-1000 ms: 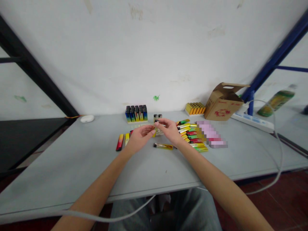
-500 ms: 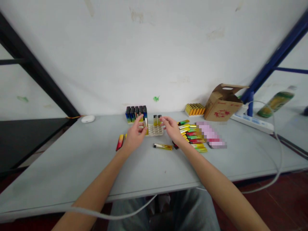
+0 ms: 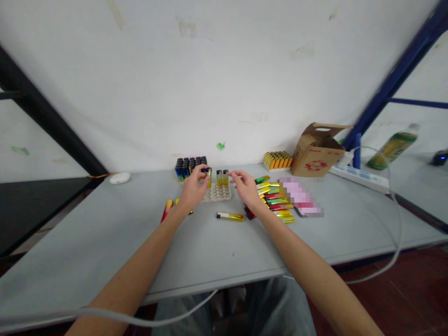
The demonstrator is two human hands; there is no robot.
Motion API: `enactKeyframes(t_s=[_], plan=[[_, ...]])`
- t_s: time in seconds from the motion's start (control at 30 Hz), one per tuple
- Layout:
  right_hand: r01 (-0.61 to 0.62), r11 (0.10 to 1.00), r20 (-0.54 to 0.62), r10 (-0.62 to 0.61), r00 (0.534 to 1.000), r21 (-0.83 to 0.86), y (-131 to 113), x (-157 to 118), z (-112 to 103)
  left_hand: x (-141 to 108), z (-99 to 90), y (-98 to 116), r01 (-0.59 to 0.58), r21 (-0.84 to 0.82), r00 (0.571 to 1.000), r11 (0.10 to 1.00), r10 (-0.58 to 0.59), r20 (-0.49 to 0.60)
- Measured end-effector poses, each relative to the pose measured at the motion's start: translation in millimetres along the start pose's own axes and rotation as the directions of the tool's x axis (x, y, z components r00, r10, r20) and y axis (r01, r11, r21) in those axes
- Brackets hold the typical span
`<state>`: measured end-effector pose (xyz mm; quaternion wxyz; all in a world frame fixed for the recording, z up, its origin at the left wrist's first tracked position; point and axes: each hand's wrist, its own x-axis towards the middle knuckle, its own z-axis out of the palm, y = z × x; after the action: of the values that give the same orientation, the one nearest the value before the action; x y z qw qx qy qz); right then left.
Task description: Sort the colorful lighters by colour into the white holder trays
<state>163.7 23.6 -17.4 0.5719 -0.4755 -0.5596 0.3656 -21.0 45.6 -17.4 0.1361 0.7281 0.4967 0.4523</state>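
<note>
My left hand (image 3: 193, 189) pinches a gold lighter (image 3: 209, 178) upright at the left part of a pale tray with round holes (image 3: 219, 192). Two gold lighters (image 3: 222, 178) stand side by side at the tray's back edge. Just right of them is my right hand (image 3: 245, 187), its fingers apart and holding nothing. One gold lighter (image 3: 230, 216) lies flat in front of the tray. Red and yellow lighters (image 3: 167, 210) lie partly hidden by my left forearm. Beside my right hand is a pile of coloured lighters (image 3: 278, 201).
Blue lighters (image 3: 184, 169) stand in a block behind my left hand. Farther right are a tray of yellow lighters (image 3: 278, 160), an open cardboard box (image 3: 317, 151), a blurred pink object (image 3: 301, 196) and a power strip (image 3: 364, 178). A white case (image 3: 120, 178) lies far left.
The lighter in my left hand has gone lower, into the tray area. My right hand has drawn slightly away from the two standing lighters. The whole view has shifted a little.
</note>
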Motion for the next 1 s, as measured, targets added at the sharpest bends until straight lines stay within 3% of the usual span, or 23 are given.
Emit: enactKeyframes(t_s=[0.77, 0.87, 1.0], plan=[[0.095, 0.989, -0.03, -0.099, 0.995, -0.113, 8, 0, 2, 0, 19.0, -17, -0.096, 0.023, 0.994, 0.995, 0.095, 0.052], [0.118, 0.986, 0.042, -0.114, 0.993, -0.116, 6, -2, 1, -1, 17.3, -13, -0.126, 0.094, 0.99, 0.988, 0.119, 0.079], [0.247, 0.942, 0.304, -0.172, 0.937, -0.229, -1, -7, -5, -3, 14.7, -9, -0.254, 0.247, 0.967, 0.935, 0.238, 0.094]])
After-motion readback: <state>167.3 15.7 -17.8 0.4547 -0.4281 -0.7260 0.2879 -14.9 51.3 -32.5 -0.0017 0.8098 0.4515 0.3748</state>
